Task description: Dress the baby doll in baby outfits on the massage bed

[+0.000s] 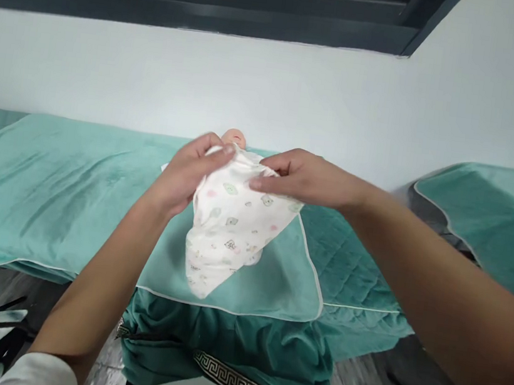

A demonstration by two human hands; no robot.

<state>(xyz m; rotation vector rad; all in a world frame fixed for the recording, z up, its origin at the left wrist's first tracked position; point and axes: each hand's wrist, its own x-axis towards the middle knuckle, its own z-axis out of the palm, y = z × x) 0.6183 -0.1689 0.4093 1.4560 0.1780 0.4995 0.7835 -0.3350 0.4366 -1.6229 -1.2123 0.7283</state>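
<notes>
A white swaddle cloth (236, 224) with small green and pink prints is wrapped around a doll, leaving part of its head (234, 137) showing at the far end. The doll's body is hidden inside. My left hand (190, 174) grips the cloth's upper left edge, thumb on top near the head. At the upper right, my right hand (299, 176) pinches the cloth between thumb and fingers. The wrapped bundle tapers to a point towards me, above a teal mat with white piping (282, 290).
A bed with a smooth teal cover (59, 185) extends left, and quilted teal cloth (352, 262) lies to the right. Behind stands a white wall (158, 78) below a dark window frame (260, 22). A raised teal-covered section (509, 219) is at far right.
</notes>
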